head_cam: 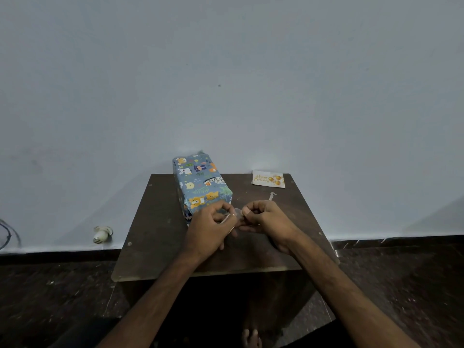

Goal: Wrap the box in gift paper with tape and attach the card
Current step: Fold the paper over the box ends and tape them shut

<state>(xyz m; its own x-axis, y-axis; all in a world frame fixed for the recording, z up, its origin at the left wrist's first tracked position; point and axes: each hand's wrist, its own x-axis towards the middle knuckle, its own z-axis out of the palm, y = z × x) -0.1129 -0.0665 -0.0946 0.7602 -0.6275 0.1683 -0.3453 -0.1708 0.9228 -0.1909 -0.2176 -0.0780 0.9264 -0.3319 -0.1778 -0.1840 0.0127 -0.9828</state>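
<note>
A box [200,183] wrapped in blue paper with cartoon animals lies on the small brown table [155,234], its long side pointing away from me. Just in front of its near end, my left hand [211,228] and my right hand [266,221] meet above the table. Between their fingertips they pinch a small piece of clear tape [237,213]. A white "Happy Birthday" card [268,179] with gold balloons lies flat at the table's far right corner. A crumpled scrap of tape [272,196] sits on the table just in front of the card.
The table stands against a pale wall. A white plug fitting [101,234] sticks out of the wall low on the left, near a dark cable [7,234]. The floor around is dark. My bare foot [251,337] shows below the table.
</note>
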